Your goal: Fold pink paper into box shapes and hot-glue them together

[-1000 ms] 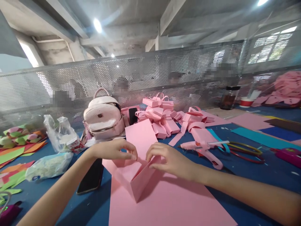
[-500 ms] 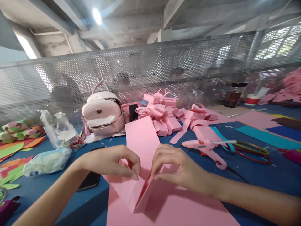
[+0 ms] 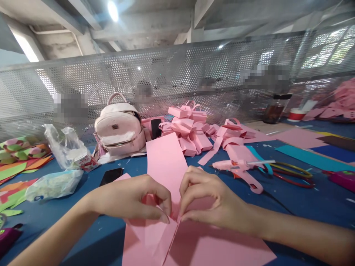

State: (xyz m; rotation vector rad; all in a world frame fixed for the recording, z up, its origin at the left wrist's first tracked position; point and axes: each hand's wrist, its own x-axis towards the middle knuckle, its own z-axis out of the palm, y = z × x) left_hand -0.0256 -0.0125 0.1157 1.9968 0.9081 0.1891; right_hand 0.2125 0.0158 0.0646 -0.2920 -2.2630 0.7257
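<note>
A folded piece of pink paper point(image 3: 155, 236) is pinched between both my hands, its two edges nearly meeting in a narrow seam. My left hand point(image 3: 138, 197) grips the left flap with thumb and fingers. On the other flap my right hand point(image 3: 202, 197) is closed in a pinch, its fingertips close to the left ones. Beneath lies a flat pink sheet point(image 3: 230, 244). Another pink strip point(image 3: 166, 155) stretches away behind my hands. To the right rests a pink hot glue gun point(image 3: 238, 168) with a glue stick sticking out.
A pale pink backpack point(image 3: 119, 125) stands at the back beside a pile of folded pink paper boxes point(image 3: 191, 129). A black phone point(image 3: 111, 176) lies left of centre, near plastic bags point(image 3: 55, 184). Scissors point(image 3: 294, 173) and coloured sheets point(image 3: 313, 157) lie at right. A perforated metal screen point(image 3: 166, 74) rises behind.
Both hands have moved slightly down and closer together. The paper's open gap has narrowed as its edges came together. The phone shows more beyond my left wrist.
</note>
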